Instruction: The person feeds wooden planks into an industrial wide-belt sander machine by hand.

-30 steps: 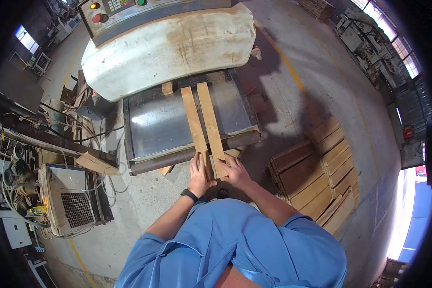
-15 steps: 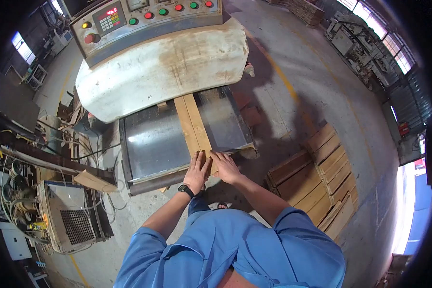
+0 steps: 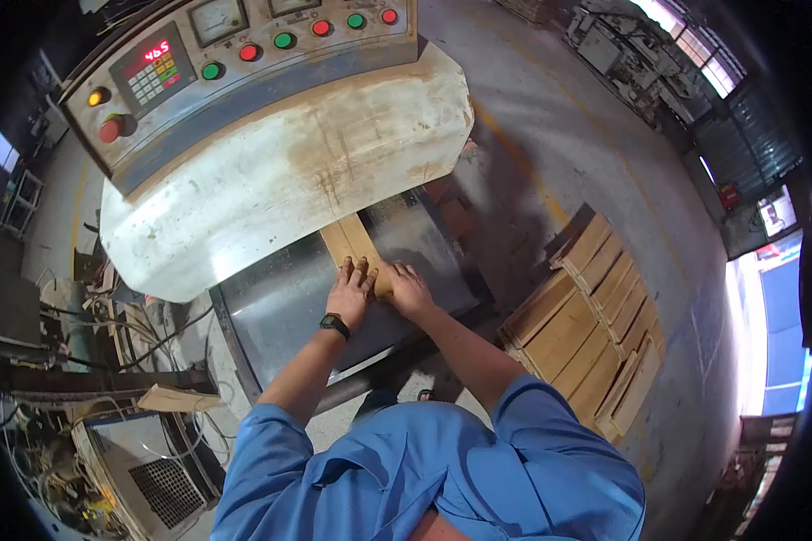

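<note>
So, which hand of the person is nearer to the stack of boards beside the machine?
The right. The right hand touches the wooden strips on the side facing the stack of boards; the left hand lies over the strips, farther away.

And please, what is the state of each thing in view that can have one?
White machine cover: stained brown
Two wooden strips: side by side, far ends hidden under the cover
Left grip: resting on the strips
Right grip: touching the strips
Digital display: lit red
Yellow lamp: appears lit
Wristwatch: fastened
Wooden boards: stacked
</note>
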A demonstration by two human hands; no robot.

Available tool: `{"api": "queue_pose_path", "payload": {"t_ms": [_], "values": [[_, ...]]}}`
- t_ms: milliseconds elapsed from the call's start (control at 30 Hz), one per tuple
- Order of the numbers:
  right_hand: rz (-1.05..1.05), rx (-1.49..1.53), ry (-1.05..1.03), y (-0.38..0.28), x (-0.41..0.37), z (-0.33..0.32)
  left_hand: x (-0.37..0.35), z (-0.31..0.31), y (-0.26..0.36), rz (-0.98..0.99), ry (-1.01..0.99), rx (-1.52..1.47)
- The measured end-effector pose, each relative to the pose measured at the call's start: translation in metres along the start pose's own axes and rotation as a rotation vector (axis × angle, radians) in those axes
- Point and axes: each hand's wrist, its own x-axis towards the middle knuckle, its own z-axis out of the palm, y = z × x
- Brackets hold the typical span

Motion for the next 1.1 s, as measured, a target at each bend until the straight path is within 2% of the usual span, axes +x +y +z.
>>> {"api": "queue_pose_path", "payload": {"t_ms": [100, 133, 233, 533, 567, 633, 667, 767, 800, 833, 867, 933, 1033, 1100], "values": [[0.021, 0.037, 0.045, -0.003, -0.005, 0.001, 0.006, -0.001, -0.016, 0.032, 0.015, -0.079], [0.041, 0.050, 0.048, -0.005, -0.011, -0.004, 0.009, 0.001, -0.021, 0.056, 0.077, -0.059], [0.092, 0.061, 0.118, 0.001, -0.039, -0.017, 0.020, 0.001, -0.032, 0.082, 0.078, 0.009], [0.480, 0.103, 0.374, 0.028, -0.187, -0.053, 0.044, -0.010, -0.056, 0.197, 0.237, 0.153], [0.515, 0.119, 0.376, 0.031, -0.211, -0.049, 0.048, 0.003, -0.066, 0.202, 0.213, 0.168], [0.594, 0.151, 0.400, 0.035, -0.256, -0.037, 0.058, 0.001, -0.065, 0.057, 0.044, 0.189], [0.679, 0.175, 0.403, 0.026, -0.276, -0.036, 0.063, -0.003, -0.062, 0.046, 0.028, 0.211], [0.848, 0.189, 0.462, -0.002, -0.342, -0.023, 0.053, -0.030, -0.018, 0.143, 0.329, 0.176], [0.879, 0.217, 0.482, -0.016, -0.365, -0.023, 0.044, -0.035, 0.003, 0.184, 0.365, 0.144], [0.906, 0.248, 0.502, -0.032, -0.388, -0.025, 0.042, 0.000, -0.005, 0.277, 0.193, 0.159], [0.951, 0.278, 0.518, -0.044, -0.414, -0.022, 0.029, -0.011, 0.029, 0.286, 0.093, 0.170], [0.951, 0.299, 0.614, -0.070, -0.462, -0.001, -0.001, -0.022, 0.104, 0.416, 0.091, 0.216], [1.107, 0.260, 0.629, -0.113, -0.526, 0.023, -0.061, -0.016, 0.204, 0.740, -0.083, 0.020], [1.219, 0.252, 0.646, -0.160, -0.570, 0.034, -0.110, 0.004, 0.260, 1.067, -0.176, -0.204]]}}
